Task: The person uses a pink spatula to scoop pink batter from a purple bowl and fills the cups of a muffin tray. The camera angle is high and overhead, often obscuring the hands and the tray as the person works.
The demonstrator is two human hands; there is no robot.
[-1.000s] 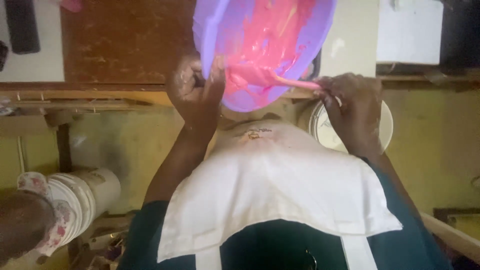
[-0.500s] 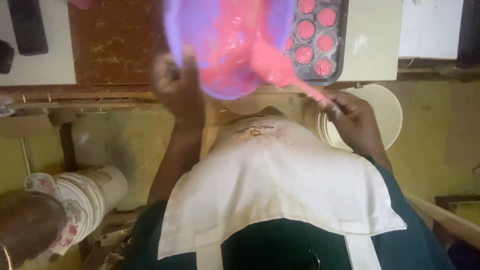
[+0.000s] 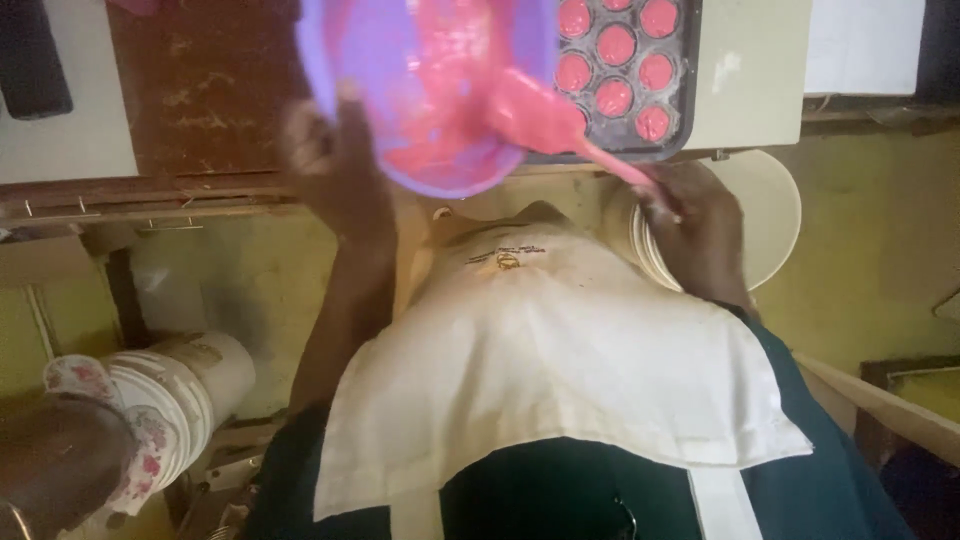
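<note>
My left hand grips the rim of a purple bowl, tilted and smeared inside with pink batter. My right hand holds the handle of a pink spatula; its blade lies inside the bowl against the batter. Just behind the bowl, on the table's edge, sits a dark muffin tray with several cups filled with pink batter. The bowl hides the tray's left part. My white apron fills the lower middle of the view.
A brown wooden board covers the table to the left of the bowl. A dark object lies at the far left. Stacked white buckets stand on the floor lower left, and a white round container sits beside my right hand.
The view has shifted, so the muffin tray now shows beside the bowl. The spatula blade has swept from the bowl's lower rim up into its middle. Both hands keep their hold.
</note>
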